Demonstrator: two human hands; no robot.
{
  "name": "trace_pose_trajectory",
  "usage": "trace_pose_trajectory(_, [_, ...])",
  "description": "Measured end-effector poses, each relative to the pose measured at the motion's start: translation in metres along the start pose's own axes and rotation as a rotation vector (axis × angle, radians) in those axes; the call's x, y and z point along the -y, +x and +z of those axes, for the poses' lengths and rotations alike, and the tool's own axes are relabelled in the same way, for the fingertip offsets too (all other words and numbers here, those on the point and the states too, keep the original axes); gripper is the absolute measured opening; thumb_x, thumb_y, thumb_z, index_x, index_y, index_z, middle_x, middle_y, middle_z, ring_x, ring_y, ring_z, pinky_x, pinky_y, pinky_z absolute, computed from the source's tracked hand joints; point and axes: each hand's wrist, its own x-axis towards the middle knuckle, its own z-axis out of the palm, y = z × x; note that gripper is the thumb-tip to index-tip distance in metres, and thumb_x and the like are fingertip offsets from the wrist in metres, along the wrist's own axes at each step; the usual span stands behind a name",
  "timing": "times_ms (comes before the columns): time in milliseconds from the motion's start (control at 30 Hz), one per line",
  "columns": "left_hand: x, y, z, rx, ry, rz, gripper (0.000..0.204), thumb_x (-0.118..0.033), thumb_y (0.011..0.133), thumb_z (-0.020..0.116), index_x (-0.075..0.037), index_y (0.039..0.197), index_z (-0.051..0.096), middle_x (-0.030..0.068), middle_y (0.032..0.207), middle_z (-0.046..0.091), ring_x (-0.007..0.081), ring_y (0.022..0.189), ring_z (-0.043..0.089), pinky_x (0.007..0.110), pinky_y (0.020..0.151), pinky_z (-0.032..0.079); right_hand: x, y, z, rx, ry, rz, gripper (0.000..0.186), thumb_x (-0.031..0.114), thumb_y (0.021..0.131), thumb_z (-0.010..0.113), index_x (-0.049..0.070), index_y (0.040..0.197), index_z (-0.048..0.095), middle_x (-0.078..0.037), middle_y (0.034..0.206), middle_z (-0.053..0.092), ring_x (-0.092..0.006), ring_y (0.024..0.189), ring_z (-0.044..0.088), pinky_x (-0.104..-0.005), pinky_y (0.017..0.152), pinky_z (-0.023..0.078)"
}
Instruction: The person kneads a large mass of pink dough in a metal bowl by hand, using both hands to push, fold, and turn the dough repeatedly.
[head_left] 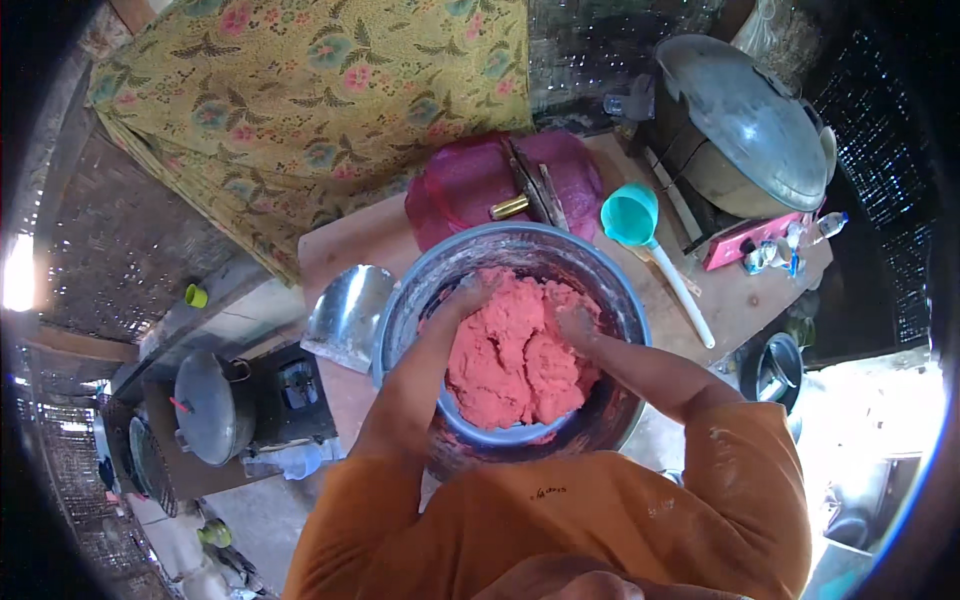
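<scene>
We have one large metal bowl point(512, 250) in front of us on the wooden counter point(350, 245), and it holds a single big mass of pink dough point(510, 365) that fills most of its bottom. Both our hands are down in it: the left hand point(468, 293) presses flat and loosely spread on the upper left of the dough, and the right hand point(577, 325) digs into its right side with fingers curled into the mass, so neither grips anything but the dough itself. Behind the bowl lies one dark red cloth point(470, 185) with two or three dark sticks point(532, 185) laid across it. To the right rests one teal scoop point(632, 215) with a long white handle, its cup facing up; we cannot tell whether anything is inside. Left of the bowl sits one shiny metal sheet point(348, 312). We count two lidded pots: one big pot point(745, 125) at the upper right, and a smaller pot point(212, 405) low at the left.
</scene>
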Motion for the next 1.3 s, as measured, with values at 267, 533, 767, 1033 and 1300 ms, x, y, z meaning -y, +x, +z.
trace_pose_trajectory(267, [-0.04, 0.03, -0.019, 0.199, -0.225, -0.268, 0.069, -0.06, 0.085, 0.028, -0.012, 0.135, 0.029, 0.0157, 0.137, 0.03, 0.0257, 0.13, 0.021, 0.038, 0.106, 0.014, 0.016, 0.051, 0.001, 0.328, 0.686, -0.084, 0.054, 0.045, 0.084, 0.045, 0.007, 0.123, 0.046, -0.009, 0.122, 0.049, -0.0241, 0.112, 0.044, -0.0316, 0.097, 0.031])
trace_pose_trajectory(533, [-0.163, -0.087, -0.054, 0.09, -0.444, -0.454, 0.07, -0.057, 0.083, 0.038, -0.012, 0.136, 0.027, 0.0143, 0.138, 0.029, 0.0268, 0.125, 0.032, 0.038, 0.103, 0.023, 0.028, -0.064, -0.026, 0.357, 1.137, -0.122, 0.053, 0.042, 0.085, 0.043, 0.007, 0.124, 0.043, -0.006, 0.121, 0.049, -0.0202, 0.109, 0.046, -0.0354, 0.094, 0.034])
trace_pose_trajectory(767, [-0.136, -0.157, 0.002, 0.523, 0.562, 0.022, 0.065, -0.046, 0.079, 0.049, -0.002, 0.125, 0.041, 0.0199, 0.096, 0.06, 0.0341, 0.09, 0.057, 0.042, 0.095, 0.032, 0.009, -0.124, -0.033, 0.602, -0.742, -0.74, 0.042, 0.02, 0.066, 0.061, 0.003, 0.105, 0.058, -0.015, 0.091, 0.063, -0.0282, 0.084, 0.061, -0.0382, 0.072, 0.048])
trace_pose_trajectory(1033, [-0.125, -0.124, 0.019, 0.03, 0.775, 0.117, 0.032, -0.015, 0.068, 0.053, -0.007, 0.098, 0.06, 0.0086, 0.067, 0.063, 0.0227, 0.078, 0.062, 0.037, 0.072, 0.046, -0.008, -0.077, 0.027, 0.397, -0.658, -0.868, 0.025, 0.016, 0.053, 0.063, 0.006, 0.075, 0.057, -0.013, 0.074, 0.059, -0.0306, 0.079, 0.057, -0.0424, 0.066, 0.045])
trace_pose_trajectory(1300, [-0.088, -0.081, 0.02, -0.165, 0.583, -0.026, 0.012, -0.013, 0.069, 0.052, -0.01, 0.073, 0.063, 0.0116, 0.067, 0.063, 0.0267, 0.063, 0.062, 0.039, 0.054, 0.049, 0.005, -0.004, 0.055, -0.03, -0.56, -0.871, 0.018, 0.015, 0.059, 0.06, 0.007, 0.075, 0.057, -0.015, 0.072, 0.059, -0.0305, 0.074, 0.059, -0.0414, 0.065, 0.046])
